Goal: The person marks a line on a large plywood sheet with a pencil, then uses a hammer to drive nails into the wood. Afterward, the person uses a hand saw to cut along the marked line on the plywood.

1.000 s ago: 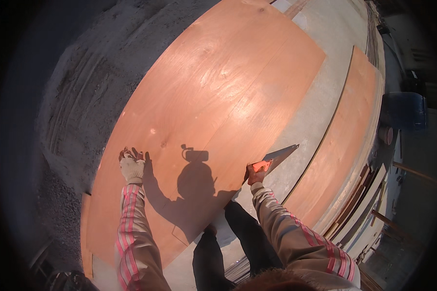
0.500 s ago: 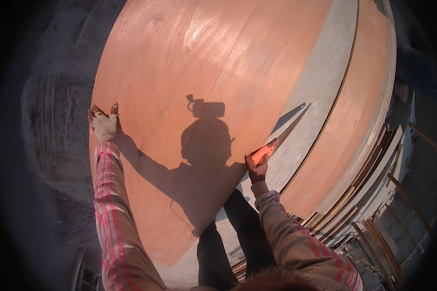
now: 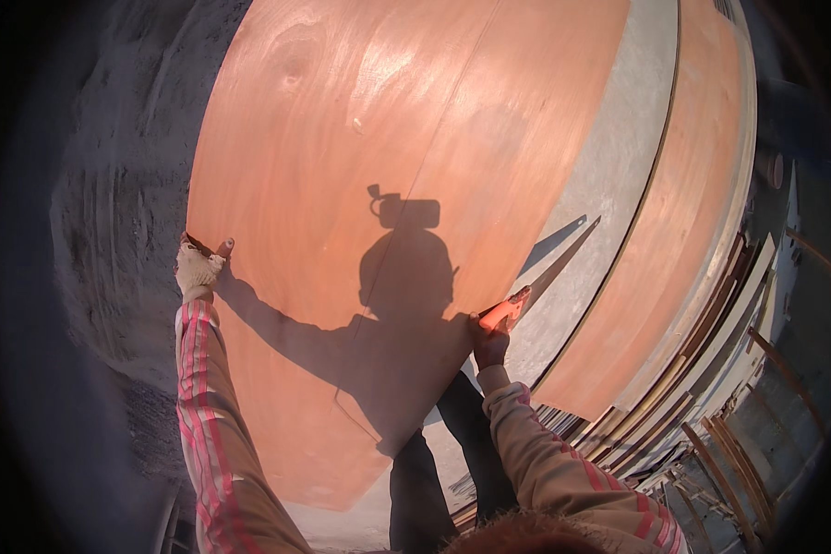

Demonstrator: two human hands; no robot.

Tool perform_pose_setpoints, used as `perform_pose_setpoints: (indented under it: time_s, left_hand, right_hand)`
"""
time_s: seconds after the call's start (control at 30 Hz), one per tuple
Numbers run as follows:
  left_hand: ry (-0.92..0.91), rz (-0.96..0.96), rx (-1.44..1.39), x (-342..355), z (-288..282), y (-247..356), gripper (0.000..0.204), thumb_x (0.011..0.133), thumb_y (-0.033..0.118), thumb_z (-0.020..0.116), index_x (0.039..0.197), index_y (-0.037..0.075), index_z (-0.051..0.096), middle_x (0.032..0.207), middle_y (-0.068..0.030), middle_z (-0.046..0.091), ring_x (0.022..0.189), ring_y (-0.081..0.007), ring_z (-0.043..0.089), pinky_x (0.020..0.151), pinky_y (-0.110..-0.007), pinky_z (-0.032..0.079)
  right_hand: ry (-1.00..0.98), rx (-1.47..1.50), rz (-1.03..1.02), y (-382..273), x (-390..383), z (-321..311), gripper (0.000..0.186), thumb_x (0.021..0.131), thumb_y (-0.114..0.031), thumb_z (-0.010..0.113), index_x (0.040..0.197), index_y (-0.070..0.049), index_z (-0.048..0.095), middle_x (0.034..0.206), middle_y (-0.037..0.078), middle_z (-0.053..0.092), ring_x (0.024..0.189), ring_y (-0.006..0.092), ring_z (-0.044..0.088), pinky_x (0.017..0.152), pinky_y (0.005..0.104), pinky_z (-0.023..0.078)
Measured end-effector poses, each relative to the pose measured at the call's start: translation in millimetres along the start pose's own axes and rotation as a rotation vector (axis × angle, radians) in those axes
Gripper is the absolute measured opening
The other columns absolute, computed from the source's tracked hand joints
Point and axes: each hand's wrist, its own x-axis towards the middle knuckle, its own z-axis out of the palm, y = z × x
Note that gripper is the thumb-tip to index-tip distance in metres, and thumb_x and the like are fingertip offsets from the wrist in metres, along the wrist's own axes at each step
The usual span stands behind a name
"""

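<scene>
A large orange-brown plywood sheet (image 3: 342,138) with a thin line along its length lies before me, my shadow across it. At its left edge is my left hand (image 3: 200,265), in a pale glove that leaves the fingertips bare. The thumb rests on top, and the fingers curl over the edge, partly hidden. Closed round the orange handle of a handsaw (image 3: 556,268), my right hand (image 3: 492,343) is at the sheet's right edge. The saw's blade points up and away to the right, over a grey surface (image 3: 609,175).
Beyond the grey strip lies another plywood sheet (image 3: 660,249). Stacked boards (image 3: 679,406) show their edges at the right, with loose wooden strips (image 3: 739,471) lower down. Rough ground (image 3: 125,212) borders the sheet on the left. My legs (image 3: 475,443) stand close to its near edge.
My left hand has come nearer along the sheet's left edge, its fingers now curled at the edge. The saw stays in my right hand, and the view has shifted slightly.
</scene>
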Motion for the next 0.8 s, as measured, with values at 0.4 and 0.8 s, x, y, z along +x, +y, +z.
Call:
perform_pose_setpoints:
  time_s: [0.4, 0.8]
  left_hand:
    - [-0.315, -0.112, 0.251, -28, 14, -32, 0.128, 0.075, 0.075, 0.074, 0.161, -0.003, 0.021, 0.159, -0.0207, 0.044, 0.145, -0.0359, 0.047, 0.115, -0.061, 0.040]
    - [-0.577, -0.225, 0.711, -38, 19, -37, 0.095, 0.093, 0.073, 0.050, 0.165, 0.018, 0.021, 0.165, -0.0055, 0.035, 0.151, -0.0248, 0.037, 0.122, -0.067, 0.021]
  right_hand:
    - [-0.001, -0.008, 0.163, 1, -53, -19, 0.065, 0.089, -0.038, 0.080, 0.134, 0.002, 0.055, 0.119, 0.022, 0.067, 0.110, 0.0406, 0.066, 0.092, 0.0470, 0.054]
    - [0.068, 0.010, 0.018, -93, -16, -128, 0.070, 0.085, -0.033, 0.086, 0.135, 0.005, 0.054, 0.129, 0.022, 0.064, 0.122, 0.0335, 0.062, 0.103, 0.0428, 0.049]
